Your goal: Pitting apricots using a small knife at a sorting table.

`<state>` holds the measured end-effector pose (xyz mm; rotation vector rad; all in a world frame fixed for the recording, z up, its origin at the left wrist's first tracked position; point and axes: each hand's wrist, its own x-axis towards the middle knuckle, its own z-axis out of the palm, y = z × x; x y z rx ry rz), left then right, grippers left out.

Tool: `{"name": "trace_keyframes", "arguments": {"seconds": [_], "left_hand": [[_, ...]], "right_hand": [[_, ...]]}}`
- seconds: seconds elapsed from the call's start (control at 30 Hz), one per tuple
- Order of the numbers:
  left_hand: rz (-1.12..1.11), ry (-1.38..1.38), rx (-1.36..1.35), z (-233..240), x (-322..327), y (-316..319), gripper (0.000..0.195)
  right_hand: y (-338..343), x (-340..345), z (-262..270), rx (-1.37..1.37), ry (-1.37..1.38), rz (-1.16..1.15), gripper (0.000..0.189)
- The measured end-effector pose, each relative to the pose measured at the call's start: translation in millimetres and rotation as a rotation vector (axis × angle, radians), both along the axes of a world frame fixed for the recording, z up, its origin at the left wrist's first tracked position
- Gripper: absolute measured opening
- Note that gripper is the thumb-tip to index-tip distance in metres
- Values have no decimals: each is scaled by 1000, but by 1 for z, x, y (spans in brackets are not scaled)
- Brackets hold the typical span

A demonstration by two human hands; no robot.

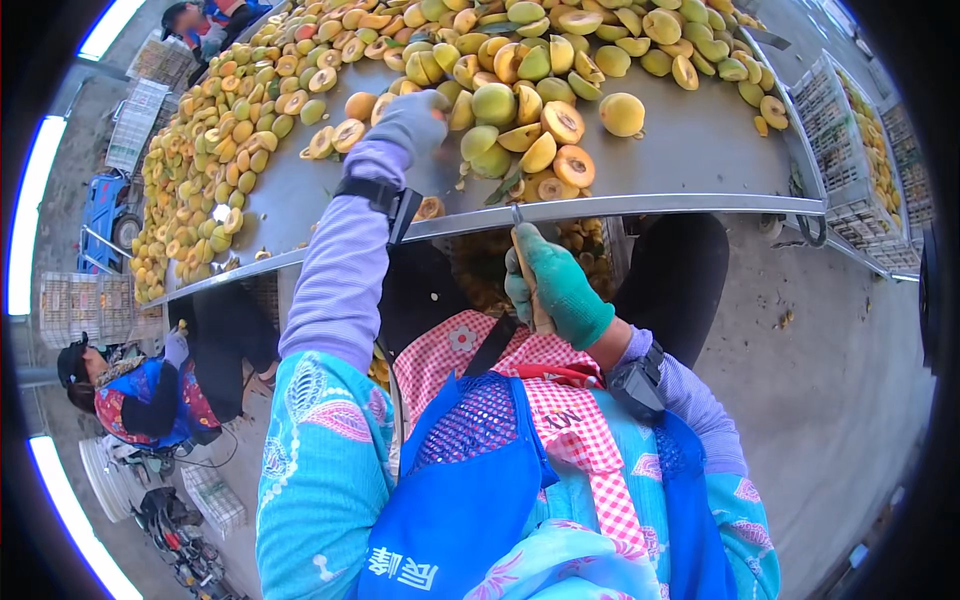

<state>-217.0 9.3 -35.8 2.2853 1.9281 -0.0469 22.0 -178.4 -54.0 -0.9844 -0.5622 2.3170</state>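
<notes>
My left hand (411,124), in a grey glove, reaches over the metal table (660,161) beside a pile of whole and halved yellow peaches (493,105). Motion blurs its fingers, so whether they hold anything cannot be made out. In a green glove, my right hand (566,289) grips the wooden handle of a small knife (534,289) just below the table's front edge. The knife points up towards that edge, with only a little of its metal end showing. Close to it on the table lie cut peach halves (574,166), some with the stone area showing.
A raised metal rim (712,204) runs along the table's front. More peaches show beneath the table, between my knees. Crates of peaches (847,142) stand at the right. One co-worker (142,397) sits at the left, another (214,30) at the far left corner.
</notes>
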Motion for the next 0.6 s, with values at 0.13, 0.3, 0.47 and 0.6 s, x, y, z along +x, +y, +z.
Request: {"name": "trace_keyframes", "arguments": {"seconds": [0.13,0.3,0.47,0.6], "left_hand": [[345,-1534,-322,10,-6,-68,36],[327,-1581,-164,28,47,-142,45],[328,-1538,-160,14,56,-149,46],[274,-1450,-3,-4,59,-149,42]], "right_hand": [[31,-8,17,378,-274,-86,39],[47,-45,6,648,-305,-166,37],[45,-26,22,455,-171,-109,38],[32,-27,-6,884,-425,-216,36]]}}
